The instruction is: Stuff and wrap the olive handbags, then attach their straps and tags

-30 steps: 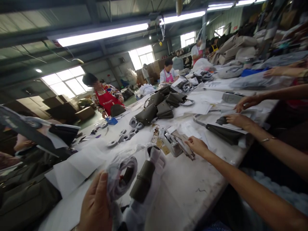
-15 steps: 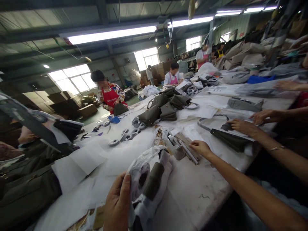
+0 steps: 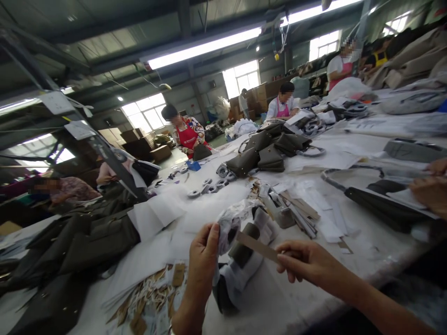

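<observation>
My left hand (image 3: 200,263) is closed on a dark green bag strap (image 3: 244,245), partly wrapped in white film, with crumpled clear plastic at its upper end. My right hand (image 3: 305,263) pinches a flat grey-brown cardboard strip (image 3: 260,249) between thumb and fingers. The strip's far end reaches across in front of the strap, close to the plastic; whether they touch I cannot tell. Just beyond lies a grey tape dispenser (image 3: 281,211), with several similar strips (image 3: 300,209) beside it on the worktable (image 3: 265,298).
Dark green handbags (image 3: 261,153) are heaped mid-table, near rolled straps (image 3: 209,186). White sheets (image 3: 157,211) and tags with strings (image 3: 150,298) lie left. A co-worker's hands (image 3: 431,186) are at a dark bag (image 3: 387,204) on the right. Other people work farther back.
My right hand has come back from the strips beside the tape dispenser, now holding one in front of the strap. My left hand keeps its hold. The view has swung left.
</observation>
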A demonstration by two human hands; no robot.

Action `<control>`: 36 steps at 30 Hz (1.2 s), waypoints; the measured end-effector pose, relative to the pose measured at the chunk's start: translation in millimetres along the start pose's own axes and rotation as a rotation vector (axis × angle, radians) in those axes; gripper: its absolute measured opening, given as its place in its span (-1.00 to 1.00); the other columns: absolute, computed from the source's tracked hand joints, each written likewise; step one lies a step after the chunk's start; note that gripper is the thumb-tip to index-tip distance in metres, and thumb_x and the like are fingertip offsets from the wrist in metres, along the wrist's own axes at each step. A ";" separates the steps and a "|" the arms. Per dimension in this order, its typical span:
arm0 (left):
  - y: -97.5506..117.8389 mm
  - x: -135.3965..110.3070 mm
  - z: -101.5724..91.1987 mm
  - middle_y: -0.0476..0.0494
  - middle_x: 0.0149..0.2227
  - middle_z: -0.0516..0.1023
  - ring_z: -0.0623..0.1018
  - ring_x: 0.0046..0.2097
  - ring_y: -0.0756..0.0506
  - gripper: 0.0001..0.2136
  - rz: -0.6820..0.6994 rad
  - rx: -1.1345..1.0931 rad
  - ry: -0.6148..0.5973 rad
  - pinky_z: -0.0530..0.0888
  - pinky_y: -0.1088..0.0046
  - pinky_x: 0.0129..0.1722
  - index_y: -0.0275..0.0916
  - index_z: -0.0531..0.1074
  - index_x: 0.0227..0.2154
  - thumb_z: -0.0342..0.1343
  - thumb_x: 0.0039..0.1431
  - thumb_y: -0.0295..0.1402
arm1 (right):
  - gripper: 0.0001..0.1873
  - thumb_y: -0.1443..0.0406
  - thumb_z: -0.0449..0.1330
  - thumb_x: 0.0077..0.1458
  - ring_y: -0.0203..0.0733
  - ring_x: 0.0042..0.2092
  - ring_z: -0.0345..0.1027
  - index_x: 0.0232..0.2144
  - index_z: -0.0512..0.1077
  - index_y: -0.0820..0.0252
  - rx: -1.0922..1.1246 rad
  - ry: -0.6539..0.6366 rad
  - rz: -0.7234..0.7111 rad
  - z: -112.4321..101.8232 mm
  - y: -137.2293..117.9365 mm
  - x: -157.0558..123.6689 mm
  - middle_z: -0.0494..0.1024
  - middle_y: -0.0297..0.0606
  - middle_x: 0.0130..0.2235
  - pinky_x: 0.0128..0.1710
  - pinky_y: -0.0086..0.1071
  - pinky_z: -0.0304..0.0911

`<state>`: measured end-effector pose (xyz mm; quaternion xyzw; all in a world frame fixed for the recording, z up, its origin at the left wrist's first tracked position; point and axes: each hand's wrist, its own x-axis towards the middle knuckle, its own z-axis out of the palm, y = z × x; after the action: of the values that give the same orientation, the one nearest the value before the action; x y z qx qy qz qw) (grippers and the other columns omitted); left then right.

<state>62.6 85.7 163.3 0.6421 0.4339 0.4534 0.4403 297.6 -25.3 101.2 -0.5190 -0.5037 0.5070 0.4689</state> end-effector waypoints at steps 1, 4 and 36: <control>0.8 -1.6 -0.3 -0.03 -0.34 0.54 0.48 -0.27 -0.06 -0.64 0.014 0.016 -0.001 0.41 0.50 -0.25 -0.26 0.51 -0.30 0.09 0.25 -0.03 | -0.55 -0.04 0.24 0.15 -0.20 -0.42 0.47 -0.16 0.49 0.21 -0.022 0.012 -0.009 6.7 -1.5 2.5 0.62 -0.19 -0.34 -0.49 -0.40 0.24; 3.4 -7.6 0.1 -0.07 -0.26 0.61 0.54 -0.17 -0.13 -0.63 0.051 0.089 -0.016 0.44 0.45 -0.16 -0.25 0.56 -0.23 0.08 0.25 -0.03 | -0.56 -0.04 0.25 0.14 -0.20 -0.42 0.47 -0.17 0.52 0.21 -0.038 0.046 -0.028 23.7 -8.1 12.5 0.63 -0.21 -0.35 -0.53 -0.42 0.22; -13.5 -42.6 21.5 -0.20 0.06 0.54 0.64 -0.19 -0.13 -0.18 0.030 0.096 0.154 0.57 0.39 -0.26 -0.02 0.03 0.35 0.21 0.09 0.06 | -0.53 0.01 0.42 -0.02 -0.15 -0.25 0.41 -0.25 0.60 0.30 0.596 0.182 -0.089 94.2 -40.1 21.0 0.59 -0.17 -0.31 -0.20 -0.34 0.27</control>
<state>72.2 44.4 137.5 0.6322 0.4781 0.4866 0.3674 201.1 -4.5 135.7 -0.3795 -0.3112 0.5626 0.6653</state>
